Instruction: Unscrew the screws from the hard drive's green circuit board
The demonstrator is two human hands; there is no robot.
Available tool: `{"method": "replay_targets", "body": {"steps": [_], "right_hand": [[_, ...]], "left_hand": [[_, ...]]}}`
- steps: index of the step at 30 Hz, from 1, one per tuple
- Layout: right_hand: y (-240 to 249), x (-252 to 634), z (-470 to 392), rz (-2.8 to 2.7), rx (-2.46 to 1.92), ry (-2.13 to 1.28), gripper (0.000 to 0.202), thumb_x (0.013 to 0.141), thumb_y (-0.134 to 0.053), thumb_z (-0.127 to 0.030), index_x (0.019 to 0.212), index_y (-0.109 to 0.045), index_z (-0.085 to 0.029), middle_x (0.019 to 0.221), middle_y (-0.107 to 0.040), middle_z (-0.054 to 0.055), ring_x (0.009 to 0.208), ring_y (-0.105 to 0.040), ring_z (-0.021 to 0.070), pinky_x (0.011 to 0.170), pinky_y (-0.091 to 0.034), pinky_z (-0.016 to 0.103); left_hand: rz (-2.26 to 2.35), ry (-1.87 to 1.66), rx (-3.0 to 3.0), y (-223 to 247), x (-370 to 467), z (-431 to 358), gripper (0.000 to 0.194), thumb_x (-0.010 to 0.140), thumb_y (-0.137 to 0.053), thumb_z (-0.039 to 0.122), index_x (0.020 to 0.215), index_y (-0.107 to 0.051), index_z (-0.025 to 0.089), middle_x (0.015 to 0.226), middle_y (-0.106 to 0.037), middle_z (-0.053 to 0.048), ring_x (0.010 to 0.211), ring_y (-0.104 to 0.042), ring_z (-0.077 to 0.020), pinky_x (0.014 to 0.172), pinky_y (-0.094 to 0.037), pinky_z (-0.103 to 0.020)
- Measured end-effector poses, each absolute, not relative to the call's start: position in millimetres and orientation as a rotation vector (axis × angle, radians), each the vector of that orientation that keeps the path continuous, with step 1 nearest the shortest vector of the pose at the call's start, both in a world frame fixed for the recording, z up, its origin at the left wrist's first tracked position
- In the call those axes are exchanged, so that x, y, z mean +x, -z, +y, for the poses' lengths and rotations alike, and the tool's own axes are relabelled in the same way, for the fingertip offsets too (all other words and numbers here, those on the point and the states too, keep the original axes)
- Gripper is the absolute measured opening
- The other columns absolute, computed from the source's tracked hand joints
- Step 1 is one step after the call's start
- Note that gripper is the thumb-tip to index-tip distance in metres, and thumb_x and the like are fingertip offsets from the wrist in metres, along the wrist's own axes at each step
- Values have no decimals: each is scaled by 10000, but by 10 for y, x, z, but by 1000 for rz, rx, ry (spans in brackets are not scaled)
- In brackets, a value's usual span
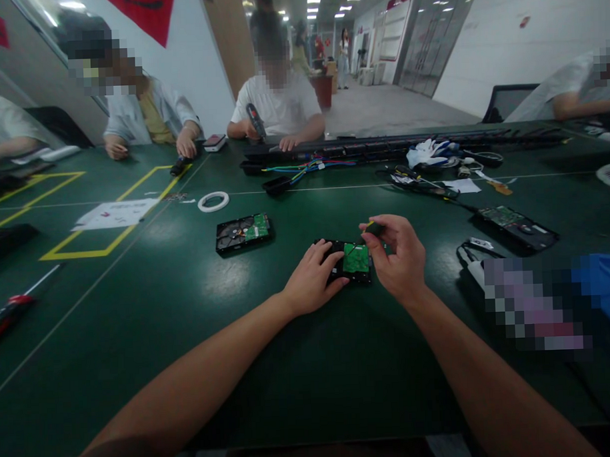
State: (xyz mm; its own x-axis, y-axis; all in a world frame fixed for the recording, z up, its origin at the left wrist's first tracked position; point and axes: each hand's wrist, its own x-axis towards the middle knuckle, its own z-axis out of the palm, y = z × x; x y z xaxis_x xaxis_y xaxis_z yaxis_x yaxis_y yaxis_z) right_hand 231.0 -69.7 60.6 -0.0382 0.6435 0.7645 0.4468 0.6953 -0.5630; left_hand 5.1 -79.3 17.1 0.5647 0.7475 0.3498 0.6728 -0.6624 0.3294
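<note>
A black hard drive (357, 259) with a green circuit board facing up lies on the green table in front of me. My left hand (311, 275) grips its left end, thumb along the near edge and fingers over the far side. Between thumb and fingers of my right hand (399, 255) is a small screwdriver (374, 229) with a black and yellow handle. Its thin shaft slants down left to the drive's board; the exact tip contact is too small to make out. A second hard drive (244, 233) lies to the left, and a third (518, 228) to the right.
A white tape roll (213, 202), a paper sheet (115, 214) and a red-black screwdriver (17, 308) lie leftward. Cables (303, 168) and white gloves (430, 154) are at the back. A blue bin (607, 288) stands right. Co-workers sit across, one holding a power tool (256, 120).
</note>
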Motion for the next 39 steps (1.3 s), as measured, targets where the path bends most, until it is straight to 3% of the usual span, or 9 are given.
{"method": "replay_targets", "body": {"steps": [5,11,20,31,39], "right_hand": [[-584,2253,-722,-1707,-867,-245,431,1043,-608,-206,1453,-544,-322,1399,-667,80,1185,-761,243,1025,-665,456],[-616,2269,-705,-1743,-852,-220,392,1070,-516,-212,1441,-542,-334,1375,-654,84,1246,-730,263,1080,-633,503],[-602,2279,-704,-1732,-915,-174,433,1014,-663,-251,1421,-550,-346,1350,-696,62,1155,-759,245,1015,-660,477],[-614,2302,-686,-1815,-878,-313,528,1069,-512,-173,1555,-452,-371,1513,-628,62,1226,-752,240,1081,-636,492],[-622,2305,-690,-1790,-929,-78,541,1012,-671,-230,1512,-547,-395,1287,-679,55,1077,-737,235,930,-684,464]], "left_hand": [[1229,-723,2629,-156,54,-789,573,1040,-662,471,1521,-498,203,1633,-463,-193,1618,-326,-394,1308,-316,-646],[1207,-740,2660,-124,48,-769,569,1033,-673,471,1501,-530,179,1622,-469,-198,1609,-338,-407,1313,-317,-627],[1212,-741,2653,-145,63,-784,561,1036,-671,459,1512,-517,205,1630,-468,-186,1610,-339,-402,1304,-322,-650],[1204,-749,2646,-129,52,-779,570,1035,-671,462,1522,-511,213,1635,-464,-178,1611,-339,-400,1303,-321,-655],[1197,-752,2665,-144,50,-785,558,1044,-655,457,1513,-510,192,1619,-471,-196,1607,-343,-402,1301,-325,-653]]}}
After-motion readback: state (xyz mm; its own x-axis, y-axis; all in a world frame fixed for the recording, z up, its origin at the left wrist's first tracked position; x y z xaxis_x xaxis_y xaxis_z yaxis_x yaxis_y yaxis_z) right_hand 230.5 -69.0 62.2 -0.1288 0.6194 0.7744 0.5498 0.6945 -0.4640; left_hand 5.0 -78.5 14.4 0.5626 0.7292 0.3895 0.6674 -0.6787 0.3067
